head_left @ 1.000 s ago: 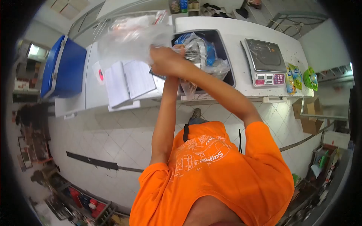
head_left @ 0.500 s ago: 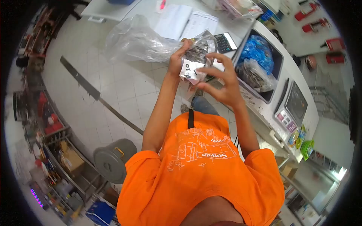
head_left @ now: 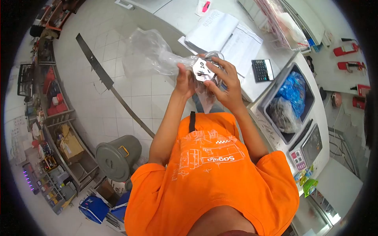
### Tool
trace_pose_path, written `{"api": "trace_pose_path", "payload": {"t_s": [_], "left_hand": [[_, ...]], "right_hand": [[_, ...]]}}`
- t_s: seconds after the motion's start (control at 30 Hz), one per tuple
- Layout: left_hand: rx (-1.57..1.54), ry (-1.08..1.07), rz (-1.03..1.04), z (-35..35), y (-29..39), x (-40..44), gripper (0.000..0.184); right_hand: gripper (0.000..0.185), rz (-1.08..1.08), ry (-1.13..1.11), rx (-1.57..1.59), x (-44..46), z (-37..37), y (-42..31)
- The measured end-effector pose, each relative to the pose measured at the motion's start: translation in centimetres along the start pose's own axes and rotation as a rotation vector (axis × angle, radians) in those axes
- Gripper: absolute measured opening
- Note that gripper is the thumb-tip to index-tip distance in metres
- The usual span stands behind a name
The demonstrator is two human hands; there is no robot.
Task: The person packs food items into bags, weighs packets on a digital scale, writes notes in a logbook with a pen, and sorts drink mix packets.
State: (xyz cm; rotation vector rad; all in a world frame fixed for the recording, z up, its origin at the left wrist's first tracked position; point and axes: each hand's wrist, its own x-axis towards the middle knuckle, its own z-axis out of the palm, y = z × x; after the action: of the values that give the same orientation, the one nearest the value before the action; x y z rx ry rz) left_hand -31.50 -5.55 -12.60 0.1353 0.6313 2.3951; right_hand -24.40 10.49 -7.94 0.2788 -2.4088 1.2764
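A small clear plastic packet with a white label (head_left: 201, 70) is between my hands; dark handwriting, including "10", shows on the label. My right hand (head_left: 228, 84) grips the packet from the right, its thumb and fingers at the label's edge. Around the packet's left side is my left hand (head_left: 185, 83), thumb raised off it and the other fingers partly hidden behind. A large clear plastic bag (head_left: 151, 53) spreads out to the left of the packet, touching it. Below the packet hangs a loose flap of clear plastic (head_left: 205, 100).
On the desk lie an open notebook (head_left: 212, 31), a calculator (head_left: 262, 70) and a pink marker (head_left: 206, 6). To the right are a grey bin (head_left: 264, 108) with blue and clear bags and a weighing scale (head_left: 311, 145). A lidded grey bucket (head_left: 114, 159) stands on the floor.
The packet has turned in my hands, its label now facing up higher. My right hand has closed onto it, and my left thumb has lifted. The view has shifted, with the desk further right.
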Motion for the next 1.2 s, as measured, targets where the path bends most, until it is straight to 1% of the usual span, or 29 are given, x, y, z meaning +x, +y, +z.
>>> {"api": "trace_pose_path", "payload": {"t_s": [0.07, 0.1, 0.2, 0.23, 0.3, 0.33, 0.37, 0.43, 0.5, 0.53, 0.57, 0.63, 0.67, 0.7, 0.73, 0.8, 0.83, 0.87, 0.9, 0.97, 1.0, 1.03, 1.07, 1.1, 1.13, 1.17, 1.2], "left_hand": [[0.148, 0.113, -0.005, -1.3, 1.2, 1.8, 0.067], [0.066, 0.111, -0.031, -1.7, 2.2, 3.0, 0.063], [0.212, 0.154, -0.029, -3.3, 4.8, 7.2, 0.06], [0.126, 0.129, -0.03, -3.8, 5.9, 8.7, 0.058], [0.197, 0.177, -0.007, -4.5, 7.3, 11.4, 0.055], [0.232, 0.2, 0.003, -5.0, 7.9, 12.7, 0.054], [0.224, 0.23, -0.005, -5.6, 8.5, 14.0, 0.048], [0.287, 0.402, -0.053, -6.6, 8.8, 16.9, 0.043], [0.357, 0.59, -0.115, -7.6, 9.4, 19.4, 0.036], [0.34, 0.585, -0.088, -8.7, 10.1, 20.4, 0.035], [0.326, 0.57, -0.072, -10.1, 10.9, 21.3, 0.035], [0.276, 0.493, -0.089, -12.2, 12.1, 23.7, 0.033], [0.237, 0.444, -0.106, -13.2, 13.1, 24.8, 0.033], [0.199, 0.403, -0.115, -14.2, 13.8, 25.9, 0.033], [0.223, 0.483, -0.119, -14.8, 14.6, 27.3, 0.032], [0.512, 0.514, -0.167, -15.9, 16.1, 29.9, 0.034], [0.63, 0.518, -0.18, -16.4, 16.9, 31.2, 0.036], [0.346, 0.203, -0.209, -19.4, 17.6, 32.8, 0.034], [0.063, -0.088, -0.312, -22.6, 18.4, 34.4, 0.032], [0.67, 0.219, -0.267, -20.5, 18.4, 36.5, 0.032], [0.803, 0.197, -0.239, -20.1, 18.8, 37.0, 0.032], [0.939, 0.179, -0.209, -19.8, 19.2, 37.5, 0.034], [1.073, 0.167, -0.177, -19.4, 19.6, 38.1, 0.036], [1.124, 0.14, -0.147, -20.2, 19.9, 38.7, 0.041], [1.111, 0.257, -0.267, -21.5, 20.5, 39.7, 0.055], [1.087, 0.376, -0.386, -22.0, 21.3, 40.7, 0.07], [1.106, 0.438, -0.312, -22.6, 21.6, 40.3, 0.074]], "right_hand": [[0.057, 0.053, -0.044, 0.103, 2.3, 0.8, 2.0], [0.06, 0.057, -0.063, 0.123, 3.5, 1.2, 2.9], [0.069, 0.081, -0.112, 0.172, 7.3, 2.1, 5.4], [0.071, 0.094, -0.13, 0.183, 8.5, 2.2, 6.0], [0.079, 0.111, -0.152, 0.211, 10.9, 2.5, 7.5], [0.078, 0.1, -0.14, 0.199, 12.1, 3.0, 8.4], [0.078, 0.094, -0.128, 0.186, 13.0, 3.5, 9.3], [0.078, 0.093, -0.117, 0.172, 14.9, 4.3, 10.7], [0.072, 0.148, -0.179, 0.296, 16.1, 4.1, 12.0], [0.069, 0.17, -0.201, 0.35, 16.9, 3.8, 12.9], [0.048, 0.187, -0.106, 0.298, 16.9, 3.6, 14.4], [0.028, 0.588, 0.121, 0.262, 14.5, 3.6, 19.4], [0.022, 0.678, 0.157, 0.036, 13.3, 2.9, 21.5], [0.022, 0.71, 0.11, -0.27, 10.9, 2.6, 24.8], [0.024, 0.788, 0.032, -0.35, 9.7, 2.3, 25.9], [0.027, 0.916, -0.135, -0.492, 8.8, 2.7, 27.7], [0.028, 0.945, -0.109, -0.399, 8.5, 3.3, 28.7], [0.028, 0.977, -0.08, -0.305, 7.9, 4.0, 29.5], [0.029, 1.011, -0.046, -0.214, 7.6, 4.6, 30.0], [0.029, 1.079, -0.002, -0.081, 8.2, 4.2, 29.4], [0.029, 1.117, 0.02, -0.016, 9.0, 3.9, 28.4], [0.023, 1.208, 0.013, 0.057, 10.5, 3.3, 27.1], [0.022, 1.219, 0.075, 0.134, 9.9, 3.8, 27.3], [0.022, 1.226, 0.135, 0.21, 9.0, 4.1, 27.8], [0.021, 1.229, 0.193, 0.285, 8.2, 4.3, 28.3], [0.019, 1.266, 0.22, 0.283, 8.3, 4.5, 27.8], [0.018, 1.276, 0.218, 0.217, 8.3, 4.7, 27.2]]}}
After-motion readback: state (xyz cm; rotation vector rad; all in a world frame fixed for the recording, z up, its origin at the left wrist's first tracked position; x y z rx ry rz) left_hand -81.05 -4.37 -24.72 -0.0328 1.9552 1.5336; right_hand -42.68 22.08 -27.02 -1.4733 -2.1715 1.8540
